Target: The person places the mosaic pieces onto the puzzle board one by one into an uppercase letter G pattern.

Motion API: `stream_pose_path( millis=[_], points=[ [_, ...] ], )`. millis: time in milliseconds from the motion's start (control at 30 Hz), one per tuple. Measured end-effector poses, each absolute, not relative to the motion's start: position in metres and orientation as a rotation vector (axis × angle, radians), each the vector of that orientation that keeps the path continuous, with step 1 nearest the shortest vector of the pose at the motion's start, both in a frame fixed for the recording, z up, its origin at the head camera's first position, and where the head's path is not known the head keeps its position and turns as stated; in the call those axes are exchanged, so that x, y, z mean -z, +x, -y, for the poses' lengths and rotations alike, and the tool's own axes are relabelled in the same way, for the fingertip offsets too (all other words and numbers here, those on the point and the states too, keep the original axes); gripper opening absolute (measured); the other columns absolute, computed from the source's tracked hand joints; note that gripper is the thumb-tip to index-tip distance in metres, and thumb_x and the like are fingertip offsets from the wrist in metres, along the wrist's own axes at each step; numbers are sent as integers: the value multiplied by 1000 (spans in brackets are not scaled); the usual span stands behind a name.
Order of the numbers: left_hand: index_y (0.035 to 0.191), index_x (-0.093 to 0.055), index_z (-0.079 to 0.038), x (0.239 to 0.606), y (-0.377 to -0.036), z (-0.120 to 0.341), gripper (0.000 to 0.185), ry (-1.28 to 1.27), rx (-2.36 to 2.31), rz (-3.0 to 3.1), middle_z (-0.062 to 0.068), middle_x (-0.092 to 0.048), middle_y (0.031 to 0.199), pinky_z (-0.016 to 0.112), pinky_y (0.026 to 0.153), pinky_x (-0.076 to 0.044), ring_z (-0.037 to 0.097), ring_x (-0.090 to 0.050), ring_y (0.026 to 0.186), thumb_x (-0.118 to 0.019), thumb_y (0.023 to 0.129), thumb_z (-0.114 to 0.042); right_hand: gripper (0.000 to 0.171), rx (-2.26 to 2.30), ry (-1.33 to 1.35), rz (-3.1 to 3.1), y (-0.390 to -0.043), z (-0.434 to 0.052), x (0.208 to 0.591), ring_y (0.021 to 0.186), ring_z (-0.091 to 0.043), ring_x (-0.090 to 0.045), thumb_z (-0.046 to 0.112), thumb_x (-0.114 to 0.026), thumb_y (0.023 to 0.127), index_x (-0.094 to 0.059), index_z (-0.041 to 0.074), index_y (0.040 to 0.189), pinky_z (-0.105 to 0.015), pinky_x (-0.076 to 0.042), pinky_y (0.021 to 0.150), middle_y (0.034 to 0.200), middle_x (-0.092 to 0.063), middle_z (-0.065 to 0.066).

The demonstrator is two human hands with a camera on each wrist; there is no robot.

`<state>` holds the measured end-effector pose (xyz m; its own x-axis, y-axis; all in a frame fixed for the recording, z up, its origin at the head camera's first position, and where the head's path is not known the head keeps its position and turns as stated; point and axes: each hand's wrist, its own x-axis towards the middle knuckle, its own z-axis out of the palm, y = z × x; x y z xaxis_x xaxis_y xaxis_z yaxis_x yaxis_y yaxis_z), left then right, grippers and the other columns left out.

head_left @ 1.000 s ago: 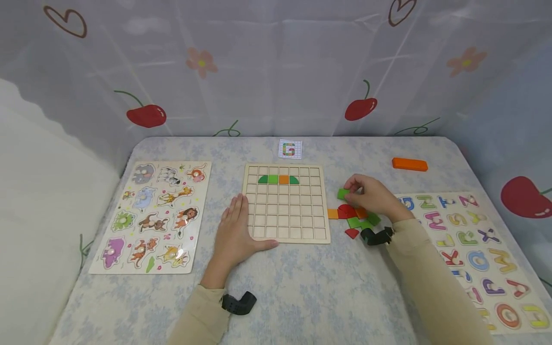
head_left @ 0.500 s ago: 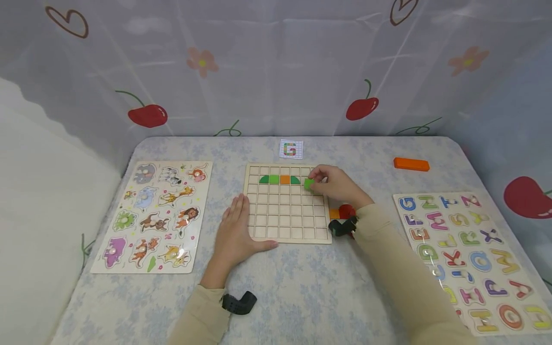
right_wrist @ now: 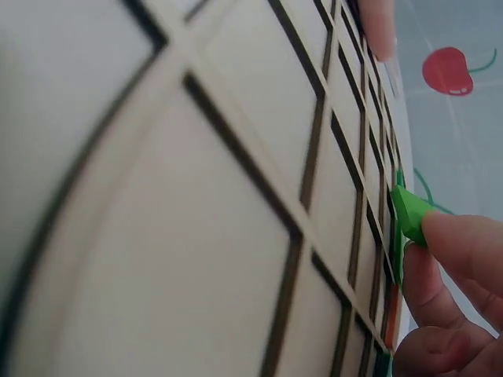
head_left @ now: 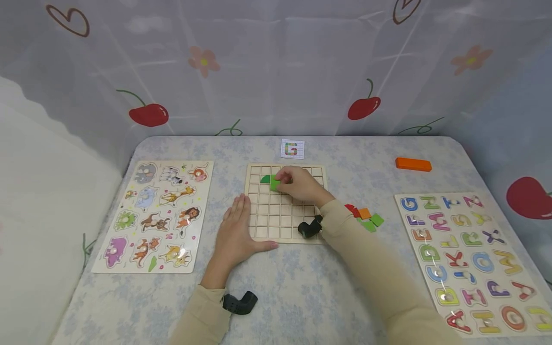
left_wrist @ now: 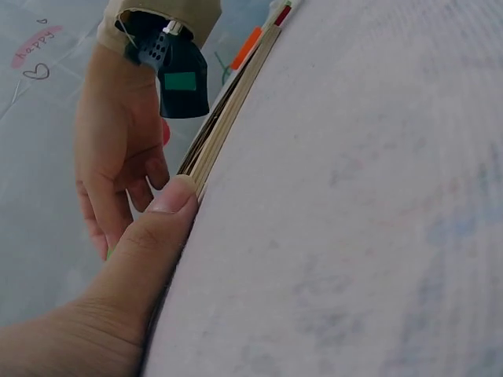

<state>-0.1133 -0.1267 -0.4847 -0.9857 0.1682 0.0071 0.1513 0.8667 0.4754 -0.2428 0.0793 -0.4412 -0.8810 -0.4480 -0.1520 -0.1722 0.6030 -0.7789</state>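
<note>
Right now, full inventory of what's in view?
grid board: 1, pale wood, table centre
green block: 1, pinched over the board's upper rows
green curved piece: 1, set in the board's second row
loose pieces: several, red, orange, green, right of the board
pattern card: 1, white, behind the board
orange bar: 1, far right
animal puzzle: 1, left
alphabet puzzle: 1, right
table: 1, pale floral cover
left hand: flat, against the board's near-left corner
right hand: pinches the green block

Beige long sleeves (head_left: 379, 278), black wrist-mounted cameras (head_left: 309, 228), one with a green patch.
</note>
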Motion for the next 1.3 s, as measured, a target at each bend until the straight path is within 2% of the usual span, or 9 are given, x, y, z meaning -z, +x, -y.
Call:
stream_pose_path(
  millis=[167, 467, 833, 1167, 1300],
  points=[
    [158, -10, 0, 484, -114, 127, 144, 264, -746, -3003, 14, -8, 168, 45, 127, -14, 25, -7, 156, -72, 59, -84, 16, 1140, -525, -2518, -242, -65, 444, 89, -17, -59, 22, -68, 94, -67, 15, 108, -31, -50, 81, 98, -66, -2],
    [159, -8, -2, 485, -114, 128, 144, 255, -736, -2997, 12, -7, 168, 44, 128, -12, 24, -5, 156, -70, 59, -86, 13, 1067, -574, -2583, -239, -50, 443, 80, -15, -55, 19, -67, 94, -67, 15, 107, -28, -48, 73, 92, -64, -1],
    [159, -9, -2, 487, -114, 128, 143, 256, -749, -3008, 12, -8, 168, 43, 128, -12, 24, -7, 156, -70, 59, -86, 12, 996, -630, -2610, -240, -48, 446, 87, -15, -56, 18, -67, 95, -68, 15, 106, -29, -49, 80, 95, -64, 0],
    [159, -10, -2, 486, -113, 127, 143, 254, -741, -3015, 12, -9, 168, 44, 127, -13, 24, -7, 156, -69, 59, -87, 10, 892, -676, -2661, -236, -47, 441, 82, -15, -56, 19, -67, 96, -71, 15, 104, -27, -49, 72, 93, -64, 1],
    [159, -10, -2, 487, -114, 127, 143, 256, -742, -3015, 12, -8, 168, 44, 127, -13, 24, -6, 156, -69, 60, -87, 12, 866, -670, -2676, -236, -48, 441, 83, -14, -56, 21, -66, 96, -71, 15, 105, -28, -49, 73, 94, -65, 1]
  ],
)
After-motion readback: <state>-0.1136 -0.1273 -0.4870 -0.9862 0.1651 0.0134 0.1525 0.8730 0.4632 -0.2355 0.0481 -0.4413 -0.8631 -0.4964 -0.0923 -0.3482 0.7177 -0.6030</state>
